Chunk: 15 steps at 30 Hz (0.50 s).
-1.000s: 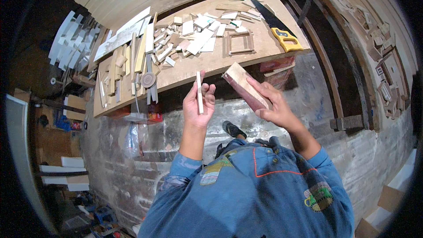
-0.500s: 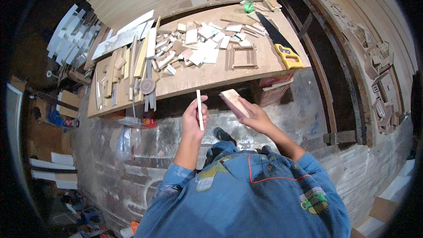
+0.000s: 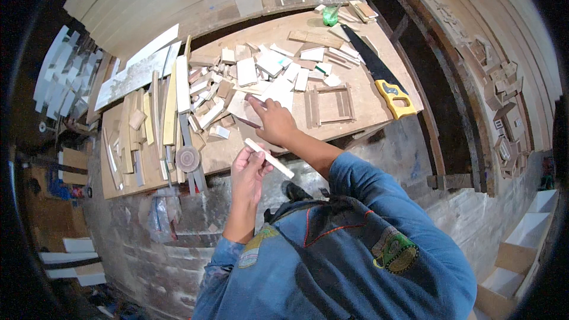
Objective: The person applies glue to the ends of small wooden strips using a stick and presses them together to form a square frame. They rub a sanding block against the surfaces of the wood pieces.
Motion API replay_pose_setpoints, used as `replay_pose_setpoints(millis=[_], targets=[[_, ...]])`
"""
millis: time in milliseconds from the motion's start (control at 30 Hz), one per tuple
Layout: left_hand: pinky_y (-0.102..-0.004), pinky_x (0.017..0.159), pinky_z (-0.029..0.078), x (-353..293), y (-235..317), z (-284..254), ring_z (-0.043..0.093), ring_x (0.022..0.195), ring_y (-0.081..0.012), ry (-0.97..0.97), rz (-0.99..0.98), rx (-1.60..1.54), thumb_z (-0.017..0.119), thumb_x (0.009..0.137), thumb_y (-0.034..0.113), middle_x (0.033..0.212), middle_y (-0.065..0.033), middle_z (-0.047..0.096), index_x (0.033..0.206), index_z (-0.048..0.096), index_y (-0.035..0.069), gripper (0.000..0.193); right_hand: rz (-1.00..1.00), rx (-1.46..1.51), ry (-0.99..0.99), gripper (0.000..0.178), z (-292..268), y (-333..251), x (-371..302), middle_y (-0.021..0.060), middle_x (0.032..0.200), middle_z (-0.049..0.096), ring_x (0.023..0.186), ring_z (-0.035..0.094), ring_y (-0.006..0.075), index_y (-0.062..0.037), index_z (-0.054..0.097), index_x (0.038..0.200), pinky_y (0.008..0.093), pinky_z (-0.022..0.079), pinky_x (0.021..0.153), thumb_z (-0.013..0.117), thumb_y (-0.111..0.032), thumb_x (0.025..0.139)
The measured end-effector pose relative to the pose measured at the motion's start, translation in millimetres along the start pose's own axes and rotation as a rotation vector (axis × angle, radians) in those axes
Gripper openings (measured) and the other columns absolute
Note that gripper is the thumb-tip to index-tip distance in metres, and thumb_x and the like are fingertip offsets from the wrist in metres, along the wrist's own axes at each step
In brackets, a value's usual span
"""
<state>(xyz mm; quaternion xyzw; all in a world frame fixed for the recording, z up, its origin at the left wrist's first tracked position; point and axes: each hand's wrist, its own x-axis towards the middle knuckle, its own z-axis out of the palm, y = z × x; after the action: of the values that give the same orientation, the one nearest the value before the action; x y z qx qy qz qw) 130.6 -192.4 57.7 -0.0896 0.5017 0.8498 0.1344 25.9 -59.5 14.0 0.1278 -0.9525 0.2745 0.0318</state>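
Note:
My left hand [image 3: 246, 172] is closed on a short pale wooden stick [image 3: 274, 162], pinched between thumb and fingers in front of the bench edge. My right hand [image 3: 277, 121] reaches over the bench, its thumb and fingers at opposite edges of a flat pale wooden block [image 3: 242, 107] with dark reddish-brown edges. The hand partly covers this block, which is at the near side of a heap of small wood offcuts [image 3: 248, 72]. To the right of that hand lies a small wooden frame [image 3: 333, 105].
A handsaw [image 3: 396, 98] with a yellow handle lies at the bench's right end. Wood strips [image 3: 170, 109] and a round wooden disc [image 3: 188, 159] are at the left. A green container [image 3: 330, 16] stands at the back of the wooden bench [image 3: 355, 127].
My right hand has moved forward and left with the block, from before my body to the offcut heap. The stick in my left hand has tilted from upright to slanting.

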Motion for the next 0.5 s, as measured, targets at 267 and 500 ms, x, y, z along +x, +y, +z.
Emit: replay_pose_setpoints(millis=[267, 500], targets=[[-0.0223, 0.067, 0.054, 59.3, 22.9, 9.0, 0.063, 0.076, -0.0095, -0.028, -0.019, -0.045, 0.062, 0.090, 0.009, 0.088, -0.0016, 0.063, 0.103, 0.057, 0.006, 0.014, -0.095, 0.295, 0.246, 0.043, -29.7, 33.3, 7.8, 0.0178, 0.102, 0.063, 0.093, 0.061, 0.0344, -0.0072, 0.062, 0.118, 0.0412, 0.049, 0.082, 0.069, -0.021, 0.078], [-0.0222, 0.066, 0.054, 97.3, 13.6, 17.6, 0.062, 0.074, -0.0093, -0.055, 0.012, 0.027, 0.061, 0.091, 0.008, 0.086, -0.0014, 0.063, 0.101, 0.057, 0.006, 0.011, 0.347, 0.985, -0.223, 0.023, -77.1, 43.0, -46.5, 0.0010, 0.063, 0.063, 0.056, 0.054, 0.0057, -0.0017, 0.072, 0.084, 0.0224, 0.043, 0.051, 0.066, -0.024, 0.087]])
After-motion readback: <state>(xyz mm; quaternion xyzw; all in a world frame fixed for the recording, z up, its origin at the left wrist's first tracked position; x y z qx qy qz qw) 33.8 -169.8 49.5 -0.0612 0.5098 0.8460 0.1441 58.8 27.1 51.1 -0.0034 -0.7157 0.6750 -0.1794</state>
